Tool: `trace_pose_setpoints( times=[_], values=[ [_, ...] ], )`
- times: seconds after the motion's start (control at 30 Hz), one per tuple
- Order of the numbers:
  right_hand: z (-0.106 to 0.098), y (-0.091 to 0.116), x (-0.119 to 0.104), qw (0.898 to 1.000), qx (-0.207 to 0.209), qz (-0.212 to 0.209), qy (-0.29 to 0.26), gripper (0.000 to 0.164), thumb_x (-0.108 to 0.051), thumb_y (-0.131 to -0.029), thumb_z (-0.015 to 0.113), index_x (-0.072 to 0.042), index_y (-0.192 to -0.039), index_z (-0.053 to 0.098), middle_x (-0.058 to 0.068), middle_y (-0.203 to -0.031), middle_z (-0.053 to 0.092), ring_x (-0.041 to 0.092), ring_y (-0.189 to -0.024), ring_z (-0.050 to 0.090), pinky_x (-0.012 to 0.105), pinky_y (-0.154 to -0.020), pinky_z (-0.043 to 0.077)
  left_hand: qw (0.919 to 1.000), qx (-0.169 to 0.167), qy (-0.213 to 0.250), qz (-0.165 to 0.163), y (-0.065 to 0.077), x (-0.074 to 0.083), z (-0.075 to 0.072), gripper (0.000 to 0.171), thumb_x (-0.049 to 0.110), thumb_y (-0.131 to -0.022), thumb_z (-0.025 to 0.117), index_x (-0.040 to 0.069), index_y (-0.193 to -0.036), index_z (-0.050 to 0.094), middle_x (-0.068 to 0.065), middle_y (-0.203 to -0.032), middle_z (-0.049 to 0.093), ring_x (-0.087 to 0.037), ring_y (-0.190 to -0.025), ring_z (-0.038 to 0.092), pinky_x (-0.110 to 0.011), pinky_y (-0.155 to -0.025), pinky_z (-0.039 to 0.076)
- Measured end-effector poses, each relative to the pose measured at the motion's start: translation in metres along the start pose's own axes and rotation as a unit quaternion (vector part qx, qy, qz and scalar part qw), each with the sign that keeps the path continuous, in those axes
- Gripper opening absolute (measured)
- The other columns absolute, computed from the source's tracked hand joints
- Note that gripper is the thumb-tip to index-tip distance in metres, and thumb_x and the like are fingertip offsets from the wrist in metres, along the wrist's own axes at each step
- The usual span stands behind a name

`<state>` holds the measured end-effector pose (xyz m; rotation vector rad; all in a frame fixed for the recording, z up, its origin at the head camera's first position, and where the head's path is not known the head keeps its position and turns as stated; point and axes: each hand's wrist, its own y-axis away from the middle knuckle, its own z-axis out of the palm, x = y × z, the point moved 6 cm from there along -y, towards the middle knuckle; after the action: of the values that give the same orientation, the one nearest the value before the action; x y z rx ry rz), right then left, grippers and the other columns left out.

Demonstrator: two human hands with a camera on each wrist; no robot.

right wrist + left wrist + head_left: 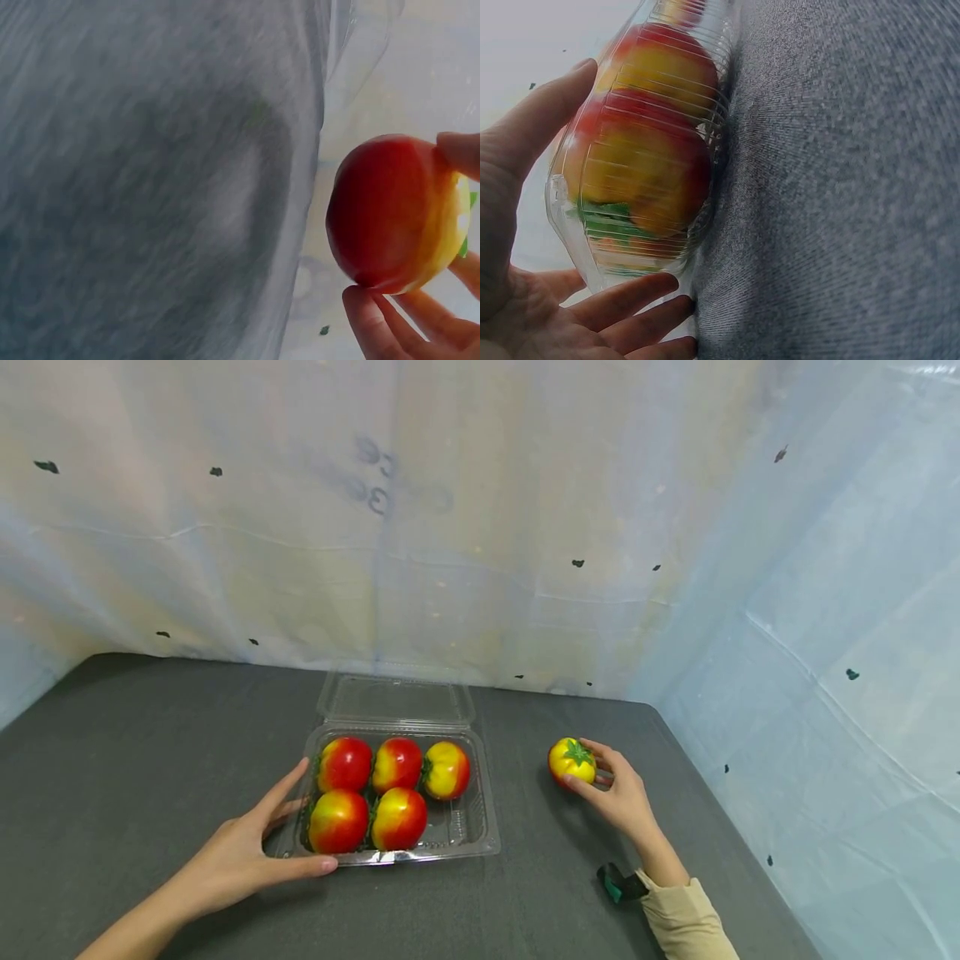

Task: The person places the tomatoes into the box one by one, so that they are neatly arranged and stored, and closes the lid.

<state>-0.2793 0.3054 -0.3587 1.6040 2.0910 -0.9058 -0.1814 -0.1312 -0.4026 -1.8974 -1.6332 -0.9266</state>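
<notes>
A clear plastic clamshell box point(472, 835) lies on the table with its lid folded back. Several red-and-yellow tomatoes point(400, 818) with green leafy tops sit inside, two in the near row and three in the far row. My left hand point(240, 856) spreads round the box's left end, thumb at the near left corner, fingers fairly straight along the side. To the right of the box, my right hand point(618, 789) pinches another tomato point(394, 214) between thumb and fingers. Its green top point(577, 752) faces up in the head view, and it appears lifted off the table.
The dark grey table point(525, 902) ends at a pale plastic sheet point(480, 527) at the back, with another sheet point(847, 693) on the right. The transparent lid point(397, 700) extends toward the back sheet. The box's near right corner holds no tomato.
</notes>
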Motion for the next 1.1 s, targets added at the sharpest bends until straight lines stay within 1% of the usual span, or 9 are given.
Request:
trace_pose_setpoints(
  times=[0.27, 0.47, 0.6, 0.73, 0.83, 1.1],
  values=[
    [0.005, 0.002, -0.026, 0.998, -0.004, -0.043, -0.045, 0.06, -0.021, -0.083, 0.076, -0.012, -0.137, 0.05, 0.012, -0.135, 0.052, 0.031, -0.118, 0.056, 0.045, -0.093, 0.051, 0.9999, -0.01, 0.0, -0.011, -0.001, -0.003, 0.001, 0.111, 0.052, -0.08, 0.072, 0.032, -0.154, -0.008, -0.028, -0.143, 0.044, -0.053, -0.125, 0.044, -0.066, -0.084, 0.043],
    [0.006, 0.006, -0.049, 0.994, 0.006, -0.073, -0.081, 0.06, -0.017, -0.082, 0.077, -0.011, -0.136, 0.051, 0.011, -0.135, 0.053, 0.029, -0.117, 0.057, 0.04, -0.093, 0.05, 0.9999, -0.01, -0.003, -0.012, -0.001, -0.003, 0.0, 0.111, 0.053, -0.079, 0.072, 0.032, -0.154, -0.008, -0.028, -0.143, 0.044, -0.053, -0.125, 0.044, -0.067, -0.084, 0.043],
    [0.007, 0.007, -0.061, 0.991, 0.003, -0.089, -0.096, 0.06, -0.015, -0.081, 0.078, -0.011, -0.135, 0.051, 0.011, -0.134, 0.053, 0.027, -0.116, 0.058, 0.035, -0.092, 0.052, 0.9999, -0.009, -0.003, -0.013, -0.001, -0.003, 0.0, 0.111, 0.053, -0.079, 0.072, 0.032, -0.154, -0.007, -0.028, -0.142, 0.044, -0.052, -0.125, 0.044, -0.066, -0.084, 0.043],
    [0.01, 0.007, -0.069, 0.99, -0.005, -0.096, -0.105, 0.062, -0.015, -0.08, 0.079, -0.011, -0.136, 0.051, 0.009, -0.135, 0.053, 0.026, -0.115, 0.059, 0.028, -0.09, 0.052, 0.9999, -0.009, -0.004, -0.013, -0.002, -0.003, 0.0, 0.111, 0.053, -0.079, 0.072, 0.032, -0.154, -0.007, -0.028, -0.142, 0.044, -0.052, -0.125, 0.045, -0.066, -0.084, 0.043],
    [0.014, 0.008, -0.074, 0.989, -0.011, -0.101, -0.109, 0.064, -0.016, -0.079, 0.08, -0.014, -0.136, 0.05, 0.007, -0.135, 0.053, 0.026, -0.114, 0.058, 0.026, -0.09, 0.052, 0.9999, -0.009, -0.004, -0.013, -0.002, -0.003, 0.0, 0.111, 0.053, -0.079, 0.072, 0.031, -0.154, -0.007, -0.028, -0.142, 0.044, -0.053, -0.125, 0.045, -0.067, -0.084, 0.043],
    [0.022, 0.01, -0.09, 0.987, -0.022, -0.128, -0.089, 0.065, -0.019, -0.078, 0.081, -0.017, -0.135, 0.051, 0.002, -0.133, 0.056, 0.018, -0.113, 0.059, 0.028, -0.091, 0.052, 0.9998, -0.015, 0.002, -0.014, -0.002, -0.003, 0.001, 0.11, 0.052, -0.08, 0.071, 0.031, -0.154, -0.007, -0.029, -0.143, 0.043, -0.053, -0.124, 0.045, -0.066, -0.084, 0.043]
  ],
)
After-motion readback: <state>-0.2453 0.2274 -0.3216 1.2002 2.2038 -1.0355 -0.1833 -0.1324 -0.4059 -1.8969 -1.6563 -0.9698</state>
